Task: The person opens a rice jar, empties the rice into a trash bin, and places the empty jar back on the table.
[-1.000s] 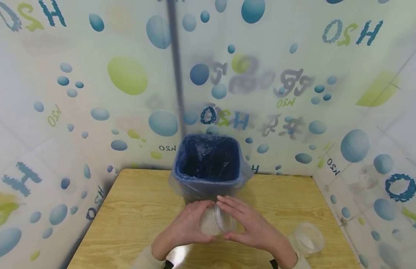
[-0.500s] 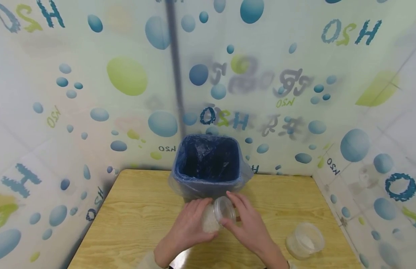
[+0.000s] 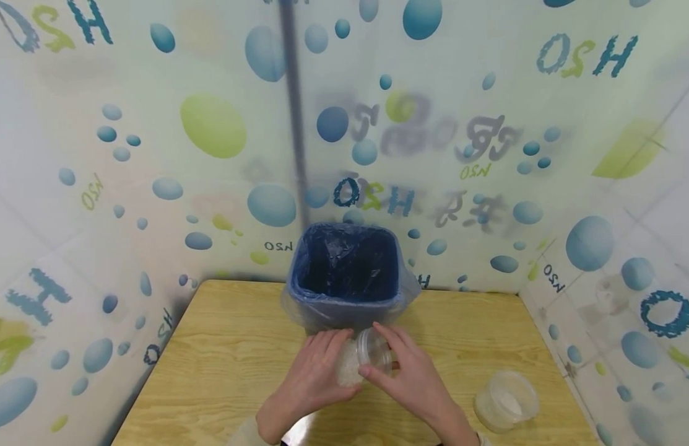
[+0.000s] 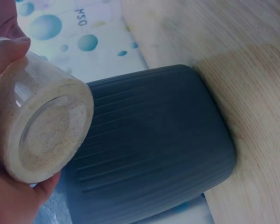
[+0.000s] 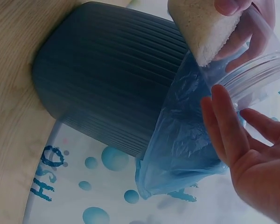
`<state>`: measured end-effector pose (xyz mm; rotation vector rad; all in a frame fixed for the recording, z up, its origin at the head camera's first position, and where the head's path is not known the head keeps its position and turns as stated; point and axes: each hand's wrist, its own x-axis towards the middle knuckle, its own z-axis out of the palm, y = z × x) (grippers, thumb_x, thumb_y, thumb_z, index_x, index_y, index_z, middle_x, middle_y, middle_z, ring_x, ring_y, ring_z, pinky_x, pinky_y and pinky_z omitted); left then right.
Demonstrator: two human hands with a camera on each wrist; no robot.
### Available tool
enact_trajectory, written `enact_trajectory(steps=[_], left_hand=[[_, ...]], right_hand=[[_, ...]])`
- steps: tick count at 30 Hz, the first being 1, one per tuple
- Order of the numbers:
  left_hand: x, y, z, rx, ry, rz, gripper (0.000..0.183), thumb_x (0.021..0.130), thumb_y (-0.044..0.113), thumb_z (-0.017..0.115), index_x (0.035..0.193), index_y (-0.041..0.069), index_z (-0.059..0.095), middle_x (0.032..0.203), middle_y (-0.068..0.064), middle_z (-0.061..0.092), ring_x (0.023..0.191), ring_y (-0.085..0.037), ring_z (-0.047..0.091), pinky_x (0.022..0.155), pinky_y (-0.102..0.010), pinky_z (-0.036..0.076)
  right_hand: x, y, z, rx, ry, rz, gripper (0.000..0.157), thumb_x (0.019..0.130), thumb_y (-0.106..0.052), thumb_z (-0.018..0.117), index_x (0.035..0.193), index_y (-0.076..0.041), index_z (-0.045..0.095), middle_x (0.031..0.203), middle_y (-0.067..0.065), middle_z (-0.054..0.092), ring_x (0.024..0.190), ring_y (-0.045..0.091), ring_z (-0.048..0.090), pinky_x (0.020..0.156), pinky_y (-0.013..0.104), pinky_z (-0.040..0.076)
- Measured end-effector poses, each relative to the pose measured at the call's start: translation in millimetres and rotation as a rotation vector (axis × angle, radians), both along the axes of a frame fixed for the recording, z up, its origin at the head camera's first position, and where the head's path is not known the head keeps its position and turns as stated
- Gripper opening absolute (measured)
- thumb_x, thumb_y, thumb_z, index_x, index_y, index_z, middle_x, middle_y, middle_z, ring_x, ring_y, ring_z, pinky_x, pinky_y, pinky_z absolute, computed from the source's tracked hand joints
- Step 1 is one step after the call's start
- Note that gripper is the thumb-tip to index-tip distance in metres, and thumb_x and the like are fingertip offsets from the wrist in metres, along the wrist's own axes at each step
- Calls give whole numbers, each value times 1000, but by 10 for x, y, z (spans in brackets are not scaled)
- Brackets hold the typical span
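Observation:
A clear jar (image 3: 348, 365) part full of pale, grainy stuff lies tilted on its side in the air, in front of the bin. My left hand (image 3: 313, 368) grips its body, thumb on the near side and fingers on the far side. In the left wrist view the round base of the jar (image 4: 51, 130) faces the camera. A clear ridged lid (image 3: 374, 348) sits at the jar's right end. My right hand (image 3: 415, 375) holds this lid by its edge between thumb and fingers. In the right wrist view the fingertips (image 5: 220, 93) touch the lid rim.
Behind the hands stands a dark bin (image 5: 107, 70) lined with a blue plastic bag (image 3: 350, 303). A clear plastic tub (image 3: 506, 399) with something white inside is at the right on the wooden table (image 3: 233, 347). A patterned curtain (image 3: 210, 204) surrounds the table.
My right hand has turned about the lid: its thumb went from the near lower edge up onto the lid's front. The right wrist swung left, uncovering the tub. The left hand barely moved.

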<state>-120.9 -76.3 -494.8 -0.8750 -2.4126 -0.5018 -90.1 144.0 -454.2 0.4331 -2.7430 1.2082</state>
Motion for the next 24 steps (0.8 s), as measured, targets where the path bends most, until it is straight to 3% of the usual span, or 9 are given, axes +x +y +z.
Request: enact_trajectory(steps=[8, 17, 24], left_hand=[[-6, 1, 11, -7, 13, -15, 99, 52, 54, 96, 130, 7, 60, 117, -6, 67, 105, -24, 64, 86, -41, 54], [-10, -11, 17, -21, -25, -20, 99, 51, 53, 97, 130, 7, 60, 117, -6, 66, 105, -23, 64, 85, -41, 54], [-4, -19, 10, -31, -32, -22, 98, 52, 54, 96, 130, 8, 60, 117, -6, 67, 106, -24, 64, 86, -42, 54]], right_hand=[[-10, 74, 31, -43, 6, 110, 75, 87, -45, 82, 149, -14, 55, 146, 5, 55, 125, 27, 60, 82, 29, 60], [-47, 195, 10, 38, 70, 228, 81, 85, -41, 84, 154, -16, 49, 156, 5, 50, 136, 30, 54, 89, 33, 59], [-69, 251, 2, 9, 62, 341, 85, 86, -32, 84, 158, -14, 43, 161, 7, 43, 140, 34, 49, 95, 42, 57]])
